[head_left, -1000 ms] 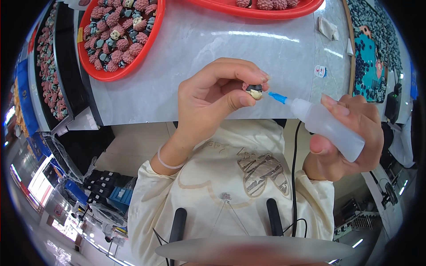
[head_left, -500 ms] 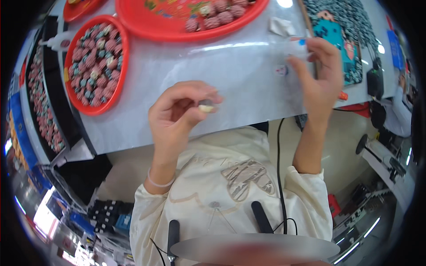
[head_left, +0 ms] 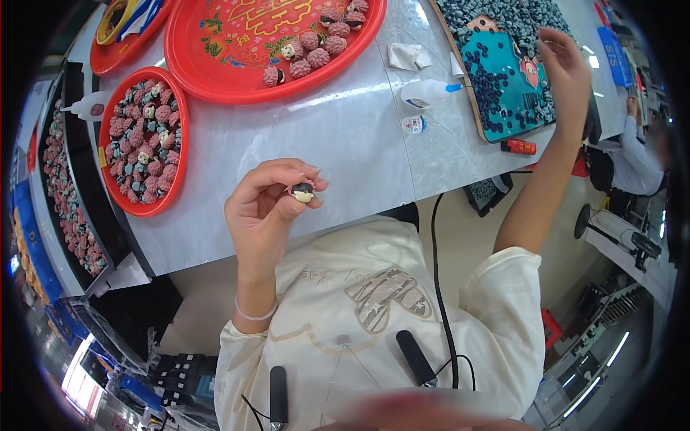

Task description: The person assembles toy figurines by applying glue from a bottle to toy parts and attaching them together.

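My left hand (head_left: 262, 205), closed in a pinch above the near part of the table, holds a small dark-and-cream piece (head_left: 302, 192) between thumb and fingertips. My right hand (head_left: 568, 68) is stretched out at the far right over a teal tray (head_left: 503, 118) holding small dark pieces (head_left: 483, 65). Its fingers are curved, thumb apart, and nothing shows between them. A white squeeze bottle with a blue tip (head_left: 425, 93) lies on the table left of that tray. Close to it is a small white bottle or cap with a printed label (head_left: 414, 124).
A large red tray (head_left: 215, 90) at the back carries pink ridged pieces (head_left: 313, 57). On the left, a red basin (head_left: 183, 136) is filled with pink and grey-blue pieces, beside another white bottle (head_left: 90, 108). Crumpled tissue (head_left: 408, 57) and a red lighter-like object (head_left: 518, 146) lie at right.
My right hand has let go of the white bottle, now lying on the table, and moved right to the teal tray. The left hand keeps its piece. The view has shifted, showing more of the far side.
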The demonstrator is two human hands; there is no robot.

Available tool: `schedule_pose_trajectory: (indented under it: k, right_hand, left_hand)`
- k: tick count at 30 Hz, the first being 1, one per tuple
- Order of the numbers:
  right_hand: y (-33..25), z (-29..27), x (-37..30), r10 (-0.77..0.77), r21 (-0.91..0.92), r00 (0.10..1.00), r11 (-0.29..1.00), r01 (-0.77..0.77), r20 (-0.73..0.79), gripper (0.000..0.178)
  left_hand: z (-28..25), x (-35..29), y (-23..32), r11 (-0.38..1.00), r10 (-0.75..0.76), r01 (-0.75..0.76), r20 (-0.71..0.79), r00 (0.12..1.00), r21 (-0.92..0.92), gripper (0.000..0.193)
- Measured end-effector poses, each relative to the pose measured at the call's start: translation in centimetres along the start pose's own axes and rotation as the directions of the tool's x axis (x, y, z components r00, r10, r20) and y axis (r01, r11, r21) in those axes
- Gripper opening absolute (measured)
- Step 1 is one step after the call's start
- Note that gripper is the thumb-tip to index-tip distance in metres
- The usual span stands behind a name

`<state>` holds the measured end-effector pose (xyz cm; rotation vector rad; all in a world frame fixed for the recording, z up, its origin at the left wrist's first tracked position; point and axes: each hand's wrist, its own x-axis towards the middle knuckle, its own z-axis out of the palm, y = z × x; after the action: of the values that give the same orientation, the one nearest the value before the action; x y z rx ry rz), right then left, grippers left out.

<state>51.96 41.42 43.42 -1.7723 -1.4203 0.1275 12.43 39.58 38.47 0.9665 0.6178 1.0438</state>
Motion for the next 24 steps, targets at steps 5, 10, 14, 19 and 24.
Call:
schedule_pose_trajectory:
  k: [5,10,14,19,24]
  right_hand:
    - [3.0,2.8,2.2,0.013,-0.119,0.987,0.993,0.006,0.159,0.018]
    - [2.6,4.4,2.7,-0.051,-0.384,0.976,0.914,0.132,0.214,0.016]
    - [2.6,4.1,3.0,0.032,-0.348,0.965,0.935,0.063,0.259,0.018]
    - [0.3,2.9,1.4,0.094,-0.068,0.988,0.994,-0.086,0.123,0.018]
    - [-7.9,2.1,-3.6,0.174,0.382,0.975,0.899,-0.216,0.141,0.017]
  left_hand:
    - [0.0,-0.1,0.1,1.000,-0.027,0.027,0.013,1.000,0.006,0.024]
    - [-0.1,-0.1,0.2,0.999,-0.033,0.033,0.040,0.999,0.007,0.023]
    - [0.2,-0.1,0.3,0.999,-0.050,0.051,0.040,0.998,-0.003,0.025]
    - [-0.4,-0.1,0.0,0.997,-0.039,0.043,0.063,0.997,-0.059,0.021]
    - [-0.6,-0.1,0.1,0.996,-0.048,0.055,0.086,0.995,-0.076,0.020]
